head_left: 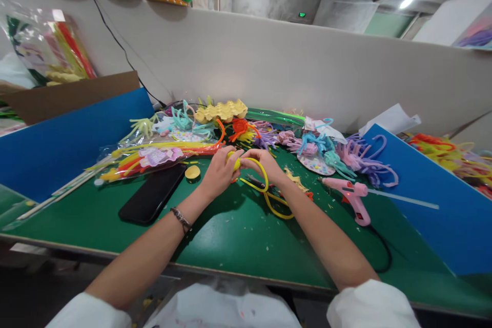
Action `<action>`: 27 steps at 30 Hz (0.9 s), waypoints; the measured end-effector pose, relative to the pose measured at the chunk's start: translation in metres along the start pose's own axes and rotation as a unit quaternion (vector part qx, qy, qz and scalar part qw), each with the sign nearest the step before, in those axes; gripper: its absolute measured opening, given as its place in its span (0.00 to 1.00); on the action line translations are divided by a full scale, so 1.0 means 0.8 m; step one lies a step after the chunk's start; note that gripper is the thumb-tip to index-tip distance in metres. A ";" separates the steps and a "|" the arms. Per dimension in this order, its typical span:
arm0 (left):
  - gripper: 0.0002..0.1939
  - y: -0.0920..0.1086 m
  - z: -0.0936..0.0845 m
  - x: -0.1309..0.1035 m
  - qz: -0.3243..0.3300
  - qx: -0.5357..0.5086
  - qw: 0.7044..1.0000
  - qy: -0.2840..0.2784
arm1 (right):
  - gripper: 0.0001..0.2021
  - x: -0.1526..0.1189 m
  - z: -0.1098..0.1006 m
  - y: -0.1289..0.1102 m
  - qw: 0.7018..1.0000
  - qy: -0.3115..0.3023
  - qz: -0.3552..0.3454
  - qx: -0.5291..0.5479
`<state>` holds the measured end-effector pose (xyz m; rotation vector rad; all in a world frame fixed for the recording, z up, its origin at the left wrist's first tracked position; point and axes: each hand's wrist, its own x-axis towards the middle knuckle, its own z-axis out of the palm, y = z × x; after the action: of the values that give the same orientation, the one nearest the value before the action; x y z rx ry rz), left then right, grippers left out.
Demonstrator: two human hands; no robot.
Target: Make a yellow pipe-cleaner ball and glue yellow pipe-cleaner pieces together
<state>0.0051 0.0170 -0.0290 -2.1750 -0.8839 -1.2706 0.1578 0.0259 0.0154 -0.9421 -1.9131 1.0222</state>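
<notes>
A yellow pipe cleaner [263,168] is coiled at one end between my two hands, and its loose length curves down to the right. My left hand [220,169] pinches the coiled part with its fingers closed. From the other side, my right hand [265,161] grips the same pipe cleaner, its fingertips close to the left ones. Just below my right hand lies what looks like a pair of scissors with yellow handles [280,211], partly covered by the forearm.
A black phone [151,197] and a small round yellow-topped tin [192,173] lie left. A pink glue gun [351,196] with its cord rests right. Pipe-cleaner figures [307,143] and a yellow egg carton [222,111] line the back. Blue panels [434,205] flank the green table [230,241].
</notes>
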 end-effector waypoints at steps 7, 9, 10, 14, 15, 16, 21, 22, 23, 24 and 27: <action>0.25 0.002 0.005 -0.002 0.026 -0.004 1.000 -0.007 | 0.15 -0.001 -0.002 -0.007 0.999 -0.026 0.020 0.039; 0.25 0.001 0.005 -0.003 0.036 0.000 0.999 -0.011 | 0.15 -0.001 -0.002 -0.007 0.999 -0.028 0.019 0.041; 0.25 0.000 0.005 -0.003 0.038 0.000 0.999 -0.015 | 0.14 -0.001 -0.001 -0.005 0.999 -0.027 0.018 0.041; 0.25 0.001 0.004 -0.004 0.005 -0.038 0.998 -0.043 | 0.10 0.001 0.000 0.003 0.999 -0.027 0.019 0.034; 0.26 0.001 0.003 -0.004 -0.014 -0.058 0.997 -0.047 | 0.09 0.001 -0.001 0.005 0.999 -0.029 0.018 0.030; 0.26 0.002 0.003 -0.004 -0.036 -0.083 0.995 -0.047 | 0.08 0.001 -0.001 0.007 0.999 -0.033 0.016 0.024; 0.29 0.005 0.008 -0.004 -0.166 -0.206 0.964 -0.035 | 0.06 0.000 -0.006 0.006 0.998 -0.047 -0.029 -0.041; 0.29 0.005 0.010 -0.005 -0.186 -0.222 0.957 -0.032 | 0.05 0.001 -0.008 0.005 0.996 -0.046 -0.043 -0.060; 0.29 0.004 0.011 -0.005 -0.202 -0.234 0.951 -0.029 | 0.04 0.001 -0.008 0.004 0.994 -0.044 -0.057 -0.078; 0.29 0.004 0.013 -0.006 -0.216 -0.244 0.945 -0.027 | 0.03 0.002 -0.009 0.004 0.992 -0.043 -0.069 -0.094; 0.29 0.002 0.017 -0.009 -0.246 -0.270 0.930 -0.029 | 0.04 0.004 -0.010 0.005 0.985 -0.050 -0.100 -0.129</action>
<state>0.0119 0.0230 -0.0415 -2.5014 -1.2822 -1.8789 0.1643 0.0329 0.0159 -0.8299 -2.2120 0.7271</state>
